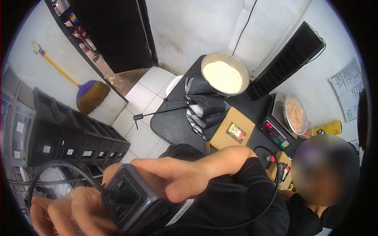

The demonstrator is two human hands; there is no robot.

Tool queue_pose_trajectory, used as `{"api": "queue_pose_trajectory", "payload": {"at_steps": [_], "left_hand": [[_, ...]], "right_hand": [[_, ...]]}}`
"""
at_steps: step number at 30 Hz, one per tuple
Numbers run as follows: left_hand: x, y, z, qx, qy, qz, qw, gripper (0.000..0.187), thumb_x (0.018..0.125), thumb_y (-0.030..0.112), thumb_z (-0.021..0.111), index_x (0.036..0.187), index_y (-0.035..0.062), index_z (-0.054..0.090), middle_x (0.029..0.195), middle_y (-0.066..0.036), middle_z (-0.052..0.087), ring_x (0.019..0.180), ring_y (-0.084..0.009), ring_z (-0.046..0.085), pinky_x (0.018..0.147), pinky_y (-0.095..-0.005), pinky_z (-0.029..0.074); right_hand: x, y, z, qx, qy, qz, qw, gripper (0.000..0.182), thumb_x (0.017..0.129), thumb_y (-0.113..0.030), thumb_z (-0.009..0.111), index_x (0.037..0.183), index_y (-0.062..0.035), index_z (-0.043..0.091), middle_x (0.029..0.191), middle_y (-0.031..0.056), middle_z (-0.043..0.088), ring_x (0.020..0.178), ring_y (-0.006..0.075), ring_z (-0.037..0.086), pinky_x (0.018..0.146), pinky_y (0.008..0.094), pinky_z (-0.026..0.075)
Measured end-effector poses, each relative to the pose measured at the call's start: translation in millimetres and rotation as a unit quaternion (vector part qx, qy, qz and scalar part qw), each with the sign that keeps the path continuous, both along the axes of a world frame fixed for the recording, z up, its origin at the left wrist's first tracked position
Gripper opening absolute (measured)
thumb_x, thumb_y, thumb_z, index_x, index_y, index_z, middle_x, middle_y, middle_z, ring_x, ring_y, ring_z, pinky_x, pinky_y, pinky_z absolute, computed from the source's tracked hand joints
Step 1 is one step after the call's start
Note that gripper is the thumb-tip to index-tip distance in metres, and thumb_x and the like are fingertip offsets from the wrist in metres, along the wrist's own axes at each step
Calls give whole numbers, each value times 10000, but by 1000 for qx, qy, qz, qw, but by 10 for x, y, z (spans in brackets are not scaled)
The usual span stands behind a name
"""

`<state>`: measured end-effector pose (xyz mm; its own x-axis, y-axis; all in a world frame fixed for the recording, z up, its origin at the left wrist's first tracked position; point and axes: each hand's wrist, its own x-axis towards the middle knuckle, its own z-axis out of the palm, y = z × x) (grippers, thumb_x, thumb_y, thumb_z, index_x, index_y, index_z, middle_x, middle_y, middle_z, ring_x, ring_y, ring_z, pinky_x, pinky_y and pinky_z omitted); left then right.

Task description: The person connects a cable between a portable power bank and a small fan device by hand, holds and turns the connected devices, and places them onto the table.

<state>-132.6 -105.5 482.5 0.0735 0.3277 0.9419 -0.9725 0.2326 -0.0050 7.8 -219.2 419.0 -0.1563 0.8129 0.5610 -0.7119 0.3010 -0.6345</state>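
Close to the camera is a dark grey, boxy power bank with a cable plugged into its end face. My right hand reaches in from the right and is closed over its top and side, thumb toward the camera. At the lower left, the curled fingers of my left hand lie against the box near the plug. Part of that hand is hidden behind the box. A black cable loops from the plug past my left hand; another stretch of cable runs across my black shirt.
A black table holds a bowl of pale powder, a folded umbrella, a cardboard box and a scale beside a container of raw meat. Another person stands at right. Black bins line the left.
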Motion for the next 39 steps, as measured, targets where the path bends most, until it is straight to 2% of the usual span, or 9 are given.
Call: {"api": "queue_pose_trajectory", "payload": {"at_steps": [4, 7, 9, 16, 19, 22, 24, 27, 39], "left_hand": [[116, -43, 57, -16, -39, 27, 999, 345, 732, -103, 636, 951, -29, 380, 919, -168, 449, 813, -238, 572, 580, -313, 591], [97, -31, 45, -10, -57, 16, 998, 337, 737, -102, 634, 947, -30, 379, 918, -172, 442, 807, -243, 571, 589, -318, 594], [37, -19, 25, -11, -29, 20, 999, 339, 737, -103, 634, 947, -36, 377, 947, -177, 426, 810, -249, 570, 601, -324, 597], [163, -62, 41, -13, -85, 44, 995, 348, 738, -101, 635, 959, -34, 375, 906, -175, 448, 813, -239, 570, 602, -317, 591], [37, -63, 36, 19, 27, -7, 999, 343, 750, -93, 629, 969, -34, 372, 877, -175, 459, 811, -242, 572, 598, -309, 586], [47, -76, 60, -17, 24, 16, 999, 316, 768, -86, 614, 970, -21, 379, 855, -176, 475, 776, -244, 578, 599, -307, 584], [43, 23, 32, 13, 5, 10, 1000, 296, 782, -77, 603, 977, -13, 390, 823, -172, 500, 709, -243, 590, 597, -306, 584], [-72, 77, 7, 43, 106, 4, 993, 324, 773, -81, 611, 1001, -8, 393, 821, -177, 515, 714, -239, 600, 595, -305, 584], [61, -17, 21, 13, 70, 26, 997, 329, 768, -67, 621, 995, -5, 390, 835, -174, 502, 720, -238, 598, 591, -298, 586]], "right_hand": [[49, -33, 3, -70, 40, 123, 989, 835, 840, -447, 621, 1326, 103, 223, 1242, 107, 428, 1132, 149, 402, 959, 315, 326], [34, -21, 3, -68, 35, 118, 990, 835, 840, -450, 619, 1326, 103, 224, 1236, 107, 435, 1123, 147, 405, 953, 311, 327], [-3, -1, -5, 4, 2, 14, 1000, 553, 934, -405, 467, 1262, 30, 367, 1031, 50, 524, 955, 124, 470, 810, 262, 390], [-3, -32, -3, -1, 4, 1, 1000, 558, 935, -412, 466, 1261, 31, 368, 1046, 49, 526, 965, 121, 468, 820, 261, 387], [19, -64, -2, -81, 70, 143, 984, 851, 842, -436, 622, 1342, 103, 193, 1292, 120, 388, 1175, 160, 383, 984, 326, 319], [16, -57, -12, -80, 72, 141, 984, 847, 840, -441, 622, 1337, 103, 204, 1290, 120, 396, 1170, 157, 389, 978, 322, 326], [14, -28, -21, -8, 15, 30, 999, 573, 933, -433, 470, 1261, 25, 367, 1061, 50, 518, 981, 113, 453, 837, 259, 384], [42, -35, -13, -26, 24, 37, 999, 589, 929, -447, 474, 1265, 24, 363, 1083, 49, 506, 1005, 109, 439, 856, 255, 375], [50, -46, -7, -20, 14, 13, 1000, 566, 930, -433, 472, 1245, 26, 373, 1047, 47, 507, 972, 110, 438, 828, 260, 377]]}}
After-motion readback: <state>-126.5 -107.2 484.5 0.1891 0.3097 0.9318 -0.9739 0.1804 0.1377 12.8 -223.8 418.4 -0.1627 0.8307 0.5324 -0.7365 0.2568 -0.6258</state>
